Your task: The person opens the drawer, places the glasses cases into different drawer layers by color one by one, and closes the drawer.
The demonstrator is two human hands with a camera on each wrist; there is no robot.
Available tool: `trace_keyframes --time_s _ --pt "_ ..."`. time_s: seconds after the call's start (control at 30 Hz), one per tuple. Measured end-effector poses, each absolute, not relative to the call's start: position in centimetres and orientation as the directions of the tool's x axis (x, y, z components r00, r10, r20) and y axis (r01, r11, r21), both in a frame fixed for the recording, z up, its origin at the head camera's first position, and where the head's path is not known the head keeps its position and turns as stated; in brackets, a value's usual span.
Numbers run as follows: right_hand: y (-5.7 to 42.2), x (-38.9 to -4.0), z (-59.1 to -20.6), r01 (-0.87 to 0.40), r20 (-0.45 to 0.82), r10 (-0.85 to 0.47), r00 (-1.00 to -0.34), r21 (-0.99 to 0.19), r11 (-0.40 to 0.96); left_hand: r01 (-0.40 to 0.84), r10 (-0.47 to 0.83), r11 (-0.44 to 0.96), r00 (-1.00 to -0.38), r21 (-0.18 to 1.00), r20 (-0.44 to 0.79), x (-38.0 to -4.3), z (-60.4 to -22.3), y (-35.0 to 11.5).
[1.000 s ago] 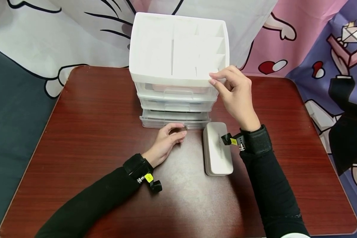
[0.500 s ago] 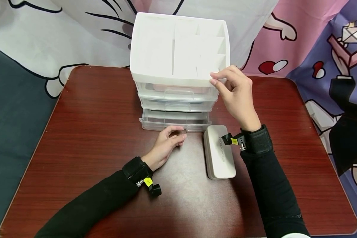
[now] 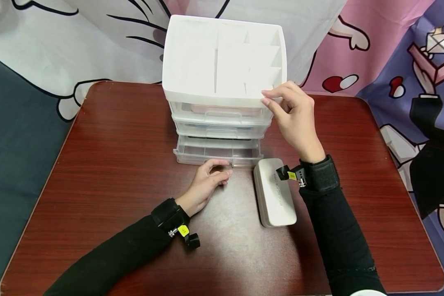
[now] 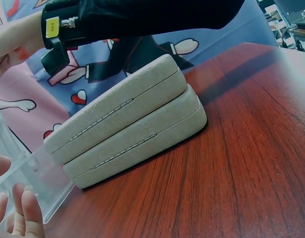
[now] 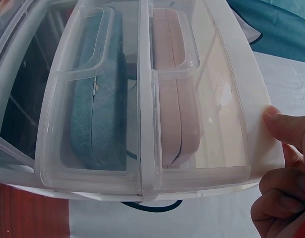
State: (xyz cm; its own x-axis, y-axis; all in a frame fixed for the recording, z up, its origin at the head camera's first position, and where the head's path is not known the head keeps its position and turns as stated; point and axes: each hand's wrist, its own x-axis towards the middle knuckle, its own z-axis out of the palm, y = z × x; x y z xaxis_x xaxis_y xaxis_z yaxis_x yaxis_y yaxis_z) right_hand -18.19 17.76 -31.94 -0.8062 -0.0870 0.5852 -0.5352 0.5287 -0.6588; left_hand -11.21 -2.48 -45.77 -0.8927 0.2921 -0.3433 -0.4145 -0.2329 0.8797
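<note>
A white storage unit [image 3: 192, 61] with clear drawers stands at the back of the table. Its bottom drawer [image 3: 188, 158] is pulled partly out. My left hand [image 3: 201, 187] grips the front of that drawer at its handle, which the fingers mostly cover. At the unit's front right top corner, my right hand [image 3: 295, 119] pinches the rim between thumb and fingers. Right of the left hand lie cream hinged glasses cases; the left wrist view shows an upper case [image 4: 117, 109] stacked on a lower case [image 4: 142, 144], close against the drawer's front.
Through the upper drawer fronts, the right wrist view shows a teal case [image 5: 100, 124] and a pink case [image 5: 177, 114]. The reddish-brown table [image 3: 114, 164] spreads to both sides. A patterned curtain [image 3: 340, 61] hangs behind the unit.
The bottom drawer has slid farther out toward me with my left hand. The cream glasses cases have shifted toward me and turned slightly. My right hand has stayed on the unit's corner.
</note>
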Motion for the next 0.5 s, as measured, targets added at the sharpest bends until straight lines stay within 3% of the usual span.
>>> trace_keyframes --time_s 0.5 --pt "18.00 -18.48 -32.31 -0.541 0.586 -0.095 -0.804 -0.658 0.523 -0.395 0.271 -0.213 -0.903 0.894 -0.334 -10.27 -45.51 -2.13"
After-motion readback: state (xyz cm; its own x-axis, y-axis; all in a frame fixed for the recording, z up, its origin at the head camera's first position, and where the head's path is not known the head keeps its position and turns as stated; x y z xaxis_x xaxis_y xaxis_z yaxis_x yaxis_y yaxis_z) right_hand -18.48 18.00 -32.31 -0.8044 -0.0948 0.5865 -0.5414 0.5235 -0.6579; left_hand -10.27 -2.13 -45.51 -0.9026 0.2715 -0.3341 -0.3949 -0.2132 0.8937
